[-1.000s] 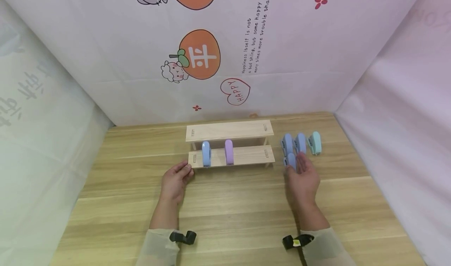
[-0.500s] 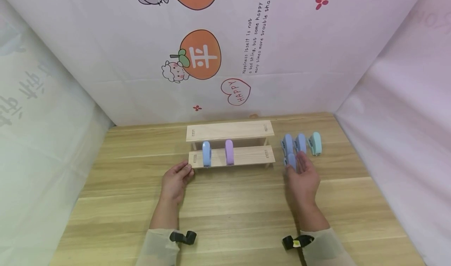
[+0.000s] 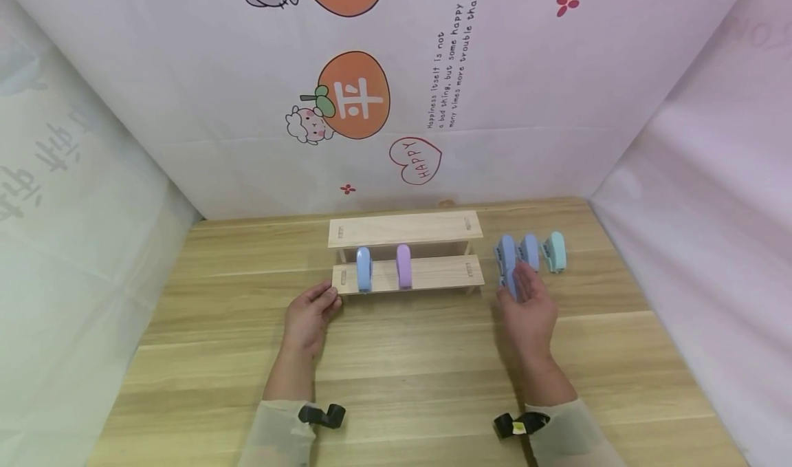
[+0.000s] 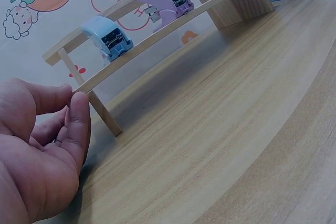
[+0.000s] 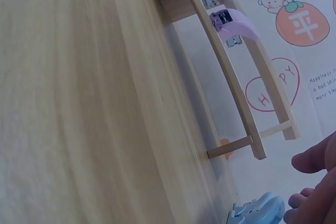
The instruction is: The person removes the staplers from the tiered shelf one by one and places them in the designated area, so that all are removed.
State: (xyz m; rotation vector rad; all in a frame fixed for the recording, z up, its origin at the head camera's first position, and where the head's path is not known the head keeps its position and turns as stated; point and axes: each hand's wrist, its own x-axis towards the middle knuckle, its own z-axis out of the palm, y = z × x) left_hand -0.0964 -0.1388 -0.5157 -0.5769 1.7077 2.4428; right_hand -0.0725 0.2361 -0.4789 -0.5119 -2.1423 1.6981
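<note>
A two-tier wooden stand (image 3: 405, 230) stands near the back of the table. My left hand (image 3: 306, 321) pinches the left front corner of its lower tier between thumb and finger. On that tier sit a light-blue mini stapler (image 3: 364, 269) and a purple mini stapler (image 3: 404, 266), set apart. Right of the stand, my right hand (image 3: 531, 312) touches a blue mini stapler (image 3: 509, 280) with fingers mostly straight, partly covering it. In the right wrist view, that blue stapler (image 5: 257, 209) lies beside my fingertips, with a gap between finger and thumb.
Behind the right hand stand two more blue mini staplers (image 3: 529, 248) and a mint-green one (image 3: 557, 252). A printed white cloth (image 3: 526, 109) rises along the table's back edge, with white sheets at both sides. Bare wooden tabletop (image 3: 414, 364) lies between the arms.
My right hand has shifted slightly left and away from me, covering more of the front blue stapler. The left hand keeps its hold on the stand.
</note>
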